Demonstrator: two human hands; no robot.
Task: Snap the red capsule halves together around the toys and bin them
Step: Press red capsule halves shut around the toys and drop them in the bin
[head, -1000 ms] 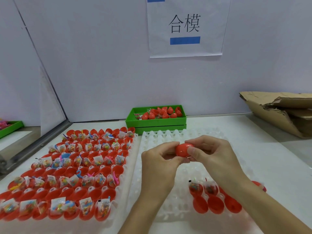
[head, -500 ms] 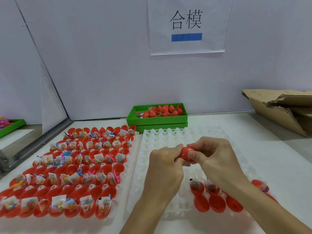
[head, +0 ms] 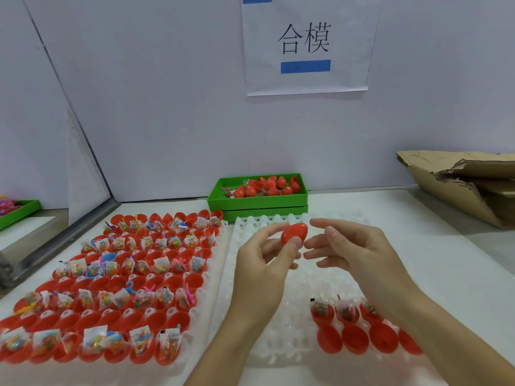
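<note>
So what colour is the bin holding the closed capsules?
Green, seen in the head view: the bin at the back wall.

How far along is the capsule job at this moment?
Done: closed capsules lie in the green bin. In hand: the left hand pinches a closed red capsule; the right hand is open beside it. Left: a few halves on the white tray and the full left tray.

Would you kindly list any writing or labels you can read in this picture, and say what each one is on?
"合模": large black characters on the white paper sheet taped to the wall, above a plain blue bar.
The toy packets in the red halves show small dark marks, too small to read.
Nothing else readable.
</note>
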